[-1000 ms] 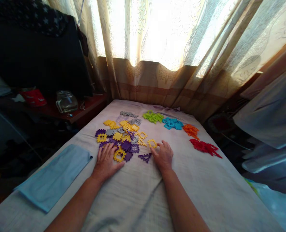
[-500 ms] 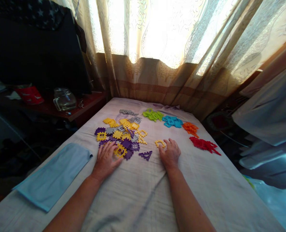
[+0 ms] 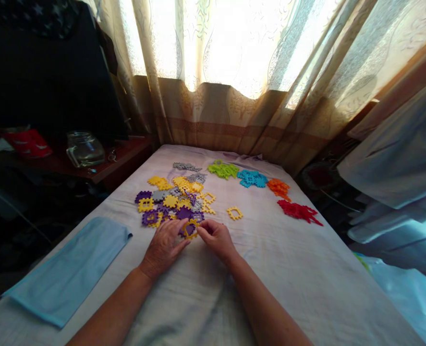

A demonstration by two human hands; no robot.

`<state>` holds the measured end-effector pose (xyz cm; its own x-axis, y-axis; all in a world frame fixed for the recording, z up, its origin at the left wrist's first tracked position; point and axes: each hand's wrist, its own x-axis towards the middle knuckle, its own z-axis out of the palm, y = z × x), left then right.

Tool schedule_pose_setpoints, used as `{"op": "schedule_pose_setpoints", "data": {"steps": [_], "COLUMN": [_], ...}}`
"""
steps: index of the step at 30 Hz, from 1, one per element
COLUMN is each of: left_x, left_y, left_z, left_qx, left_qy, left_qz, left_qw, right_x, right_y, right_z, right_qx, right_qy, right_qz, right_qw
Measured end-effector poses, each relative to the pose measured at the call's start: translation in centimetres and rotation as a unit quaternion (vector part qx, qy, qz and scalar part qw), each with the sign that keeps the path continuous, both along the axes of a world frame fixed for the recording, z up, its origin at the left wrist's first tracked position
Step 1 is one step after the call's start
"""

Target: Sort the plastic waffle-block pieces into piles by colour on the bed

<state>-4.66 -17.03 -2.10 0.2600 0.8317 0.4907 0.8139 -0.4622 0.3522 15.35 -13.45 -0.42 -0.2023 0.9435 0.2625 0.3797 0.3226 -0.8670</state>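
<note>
Yellow frame piece [image 3: 191,236], notched rim, open middle, is btwn both hands at the near edge of the heap; purple shows thru its window. R hand [image 3: 216,238]: grip pinched, thumb + index on the frame's 3 o'clock edge. L hand [image 3: 164,247]: thumb + index part-spread at its 9 o'clock side, tips at the rim; can't tell if that grip bears any hold.

Clock from held piece, 12 = curtain side. Mixed heap [image 3: 170,201], yellow/purple/grey tiles overlapping, approx 11. Loose yellow frame [image 3: 236,217] lies alone at 2, flat on pale sheet [image 3: 201,298]. Grey pieces [image 3: 186,166] at 12. Lime pile [image 3: 223,169] at 1; blue pile [image 3: 252,178] and orange pile [image 3: 279,188] approx 2; red pile [image 3: 298,212] btwn 2 & 3. Folded blue cloth [image 3: 68,269] at 8.

Containers, approx 10, on dark-red wooden stand [image 3: 117,168]: clear glass jug [image 3: 85,149], contents hard to tell; red tub [image 3: 29,143], inside too dark.
</note>
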Motion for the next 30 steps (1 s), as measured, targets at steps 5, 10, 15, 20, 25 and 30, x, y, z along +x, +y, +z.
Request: {"op": "schedule_pose_setpoints", "data": {"steps": [5,10,15,20,25,30], "left_x": [-0.4,-1.7,-3.6,-4.0,-3.7,-3.8], "left_y": [0.3,1.1,1.7,1.5,1.2,1.0], "left_z": [0.0,0.0,0.2,-0.1,-0.3,-0.2], "left_qx": [0.001,0.041,0.042,0.02,0.008,0.023], "left_qy": [-0.023,-0.034,-0.021,0.015,0.048,0.071], "left_qz": [0.03,0.073,0.143,0.149,0.144,0.136], "left_qw": [0.999,0.996,0.989,0.988,0.988,0.988], "right_x": [5.0,11.2,12.5,12.2,12.5,12.6], "right_y": [2.7,4.2,4.1,4.1,4.2,4.2], "right_z": [0.2,-0.5,-0.8,-0.7,-1.3,-2.2], "right_qx": [0.0,-0.04,-0.062,-0.054,-0.025,0.003], "right_qy": [0.043,-0.021,-0.102,-0.143,-0.155,-0.157], "right_qz": [-0.154,-0.314,-0.367,-0.378,-0.381,-0.375], "right_qw": [0.987,0.948,0.922,0.913,0.911,0.914]}}
